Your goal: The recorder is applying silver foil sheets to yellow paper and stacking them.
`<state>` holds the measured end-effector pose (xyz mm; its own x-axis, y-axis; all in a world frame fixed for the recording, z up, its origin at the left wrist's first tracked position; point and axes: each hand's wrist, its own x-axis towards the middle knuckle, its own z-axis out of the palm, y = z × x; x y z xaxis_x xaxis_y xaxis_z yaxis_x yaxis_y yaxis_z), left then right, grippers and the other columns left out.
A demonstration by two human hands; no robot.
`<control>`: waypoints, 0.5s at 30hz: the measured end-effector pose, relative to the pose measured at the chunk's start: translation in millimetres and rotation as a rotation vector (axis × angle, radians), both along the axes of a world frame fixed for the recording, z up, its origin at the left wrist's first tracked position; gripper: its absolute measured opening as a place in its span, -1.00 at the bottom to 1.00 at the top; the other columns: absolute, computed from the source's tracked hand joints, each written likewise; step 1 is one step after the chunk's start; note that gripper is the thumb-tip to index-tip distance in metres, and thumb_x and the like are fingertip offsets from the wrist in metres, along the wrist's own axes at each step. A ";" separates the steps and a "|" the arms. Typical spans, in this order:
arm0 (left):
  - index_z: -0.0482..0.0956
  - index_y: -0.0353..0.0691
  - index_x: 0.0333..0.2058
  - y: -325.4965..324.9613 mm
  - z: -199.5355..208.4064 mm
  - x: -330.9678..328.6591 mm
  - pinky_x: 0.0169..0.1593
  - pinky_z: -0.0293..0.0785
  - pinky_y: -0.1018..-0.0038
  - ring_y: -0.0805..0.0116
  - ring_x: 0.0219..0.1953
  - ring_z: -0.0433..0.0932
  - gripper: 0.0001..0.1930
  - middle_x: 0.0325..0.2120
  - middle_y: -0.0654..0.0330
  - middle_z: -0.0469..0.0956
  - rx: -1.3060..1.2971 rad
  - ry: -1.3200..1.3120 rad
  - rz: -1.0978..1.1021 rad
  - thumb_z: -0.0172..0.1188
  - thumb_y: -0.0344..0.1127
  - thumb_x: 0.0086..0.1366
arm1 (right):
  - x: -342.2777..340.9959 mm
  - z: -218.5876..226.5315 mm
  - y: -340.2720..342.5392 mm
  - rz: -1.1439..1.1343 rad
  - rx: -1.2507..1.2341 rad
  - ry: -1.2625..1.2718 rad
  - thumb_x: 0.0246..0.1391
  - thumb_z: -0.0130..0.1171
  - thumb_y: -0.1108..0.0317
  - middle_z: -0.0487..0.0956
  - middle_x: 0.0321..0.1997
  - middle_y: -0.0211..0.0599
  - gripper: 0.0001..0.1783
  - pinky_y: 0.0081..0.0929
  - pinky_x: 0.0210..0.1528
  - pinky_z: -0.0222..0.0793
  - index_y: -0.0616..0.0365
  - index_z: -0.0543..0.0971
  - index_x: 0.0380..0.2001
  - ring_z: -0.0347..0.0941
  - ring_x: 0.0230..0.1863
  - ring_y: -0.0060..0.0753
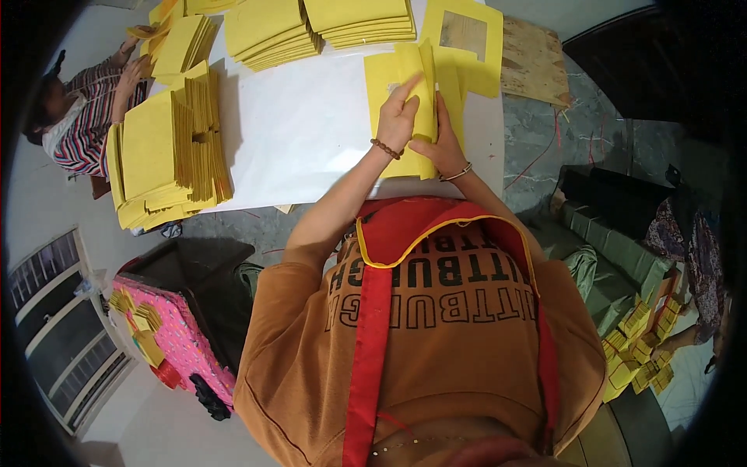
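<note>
— What's she got there at the far edge of the tabletop [311,132]?

— A small stack of yellow folded card pieces [405,101], lying on the white sheet near the right corner. Her left hand [398,117] is on top of it, fingers [411,84] stretched up along the fold and pinching an upright flap. The right hand [442,148] sits just beside, fingers closed on the lower edge of the same stack.

— And that frame thing behind?

— A yellow card frame with a window cut-out [465,39], touching the stack's far side, next to a bare plywood board [533,58].

— Plenty more stock, I see.

— Tall piles of yellow cards [167,156] on the left side, more stacks [319,27] along the back. A person in a striped top [85,124] is handling some at the far left corner. Another person [689,257] sits low on the right, with small yellow bundles [642,350] by them.
</note>
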<state>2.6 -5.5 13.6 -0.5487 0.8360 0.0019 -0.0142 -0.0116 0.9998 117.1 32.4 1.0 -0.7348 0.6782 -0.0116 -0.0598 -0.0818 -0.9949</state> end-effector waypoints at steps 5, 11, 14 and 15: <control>0.43 -0.28 -0.09 0.2 1.5 -0.2 -0.28 0.31 0.55 0.39 -0.34 0.39 -0.62 -0.41 0.14 0.42 -0.105 0.063 -0.031 0.12 -0.26 0.12 | -0.7 -2.1 -0.8 -0.018 0.072 -0.048 -0.42 0.34 0.14 -0.04 0.22 0.02 0.20 -0.35 0.24 -0.13 0.36 -0.18 0.18 -0.13 0.27 -0.15; 0.43 -0.28 -0.09 3.6 -5.5 0.7 -0.37 0.26 0.59 0.45 -0.43 0.33 -0.52 -0.45 0.16 0.38 0.061 0.199 -0.003 0.22 -0.16 0.04 | -1.0 0.9 -1.0 -0.017 0.095 -0.064 -0.39 0.33 0.17 -0.05 0.23 0.03 0.17 -0.35 0.25 -0.15 0.36 -0.19 0.18 -0.15 0.28 -0.15; 0.42 -0.28 -0.08 1.9 -5.8 -0.6 -0.37 0.27 0.59 0.46 -0.43 0.33 -0.53 -0.44 0.17 0.38 0.029 0.120 -0.029 0.21 -0.16 0.06 | 0.2 -7.4 1.0 -0.008 0.063 -0.022 -0.38 0.33 0.19 -0.05 0.23 0.02 0.17 -0.36 0.25 -0.15 0.36 -0.20 0.18 -0.14 0.28 -0.16; 0.42 -0.28 -0.07 0.9 -4.7 -0.8 -0.37 0.27 0.59 0.47 -0.43 0.33 -0.53 -0.43 0.18 0.38 0.010 0.092 -0.041 0.21 -0.16 0.06 | 0.8 -7.7 1.0 -0.009 0.062 -0.022 -0.38 0.33 0.19 -0.05 0.23 0.02 0.17 -0.36 0.25 -0.15 0.36 -0.20 0.18 -0.14 0.28 -0.16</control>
<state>1.8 -4.6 8.9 -0.5111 0.8575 0.0593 0.0770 -0.0230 0.9968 117.9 33.4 -6.7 -0.7289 0.6844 0.0148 -0.0384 -0.0192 -0.9991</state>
